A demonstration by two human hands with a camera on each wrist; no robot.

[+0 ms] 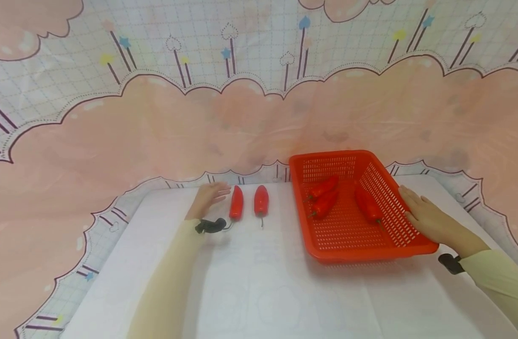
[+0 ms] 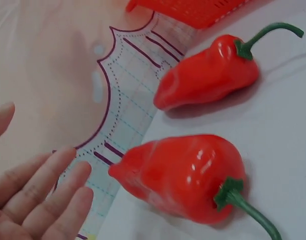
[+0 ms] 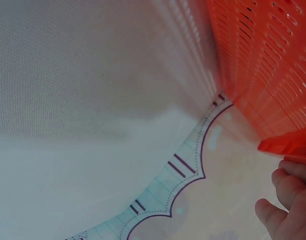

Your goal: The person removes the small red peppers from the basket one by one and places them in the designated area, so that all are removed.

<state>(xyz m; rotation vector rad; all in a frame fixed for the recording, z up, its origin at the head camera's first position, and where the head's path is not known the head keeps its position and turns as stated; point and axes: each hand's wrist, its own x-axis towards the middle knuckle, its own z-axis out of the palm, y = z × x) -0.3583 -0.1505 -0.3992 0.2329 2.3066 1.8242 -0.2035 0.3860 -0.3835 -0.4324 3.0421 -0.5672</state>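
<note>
Two red peppers lie side by side on the white table in the head view, a left pepper (image 1: pixel 236 203) and a right pepper (image 1: pixel 261 201), green stems toward me. My left hand (image 1: pixel 208 197) is just left of the left pepper, fingers extended and apart from it. In the left wrist view, that hand (image 2: pixel 40 202) holds nothing beside the nearer pepper (image 2: pixel 185 177). A red perforated basket (image 1: pixel 370 256) contains several red peppers (image 1: pixel 325 202). Along its right rim rests my right hand (image 1: pixel 430 219), fingers fairly straight. The right wrist view shows its fingers (image 3: pixel 288 185) against the rim's outer side.
A cloth (image 1: pixel 242 127) with pink cloud shapes and a grid pattern hangs behind the table (image 1: pixel 259 292) and shows along its sides. The basket occupies the table's right part, with the two loose peppers to its left.
</note>
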